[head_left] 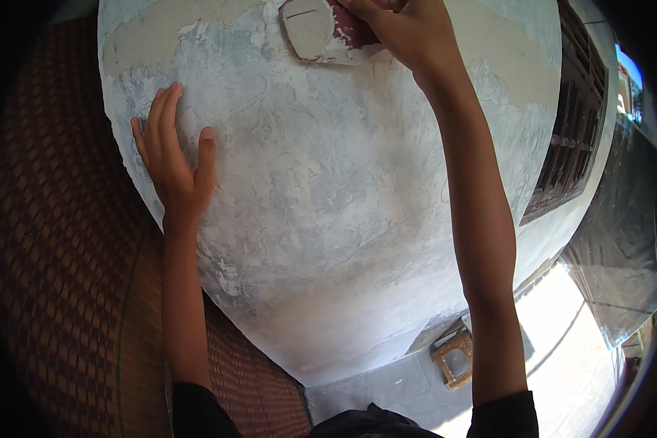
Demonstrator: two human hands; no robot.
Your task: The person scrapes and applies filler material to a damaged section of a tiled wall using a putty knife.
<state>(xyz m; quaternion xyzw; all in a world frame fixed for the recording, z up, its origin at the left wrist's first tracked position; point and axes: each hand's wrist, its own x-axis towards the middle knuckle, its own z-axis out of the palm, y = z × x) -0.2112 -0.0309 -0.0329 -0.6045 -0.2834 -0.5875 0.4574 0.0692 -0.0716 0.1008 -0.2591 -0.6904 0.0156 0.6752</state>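
Note:
A plastered wall [321,190] fills the middle of the head view, patchy grey-white with beige bands near the top. High on it, my right hand [420,33] grips a dark red putty spreader [352,31]. Pale filler covers the spreader's left side, and its lower edge lies at the wall's surface. The fingertips on the spreader are partly cut off by the top of the view. Lower and to the left, my left hand [171,164] rests against the wall near its left edge, fingers spread and holding nothing.
A brown woven panel [58,197] runs along the left side of the wall. On the right is a dark wooden window [573,131] with bars. A small brown stool [440,355] stands on the grey floor [379,387] below, near a hanging transparent sheet [613,241].

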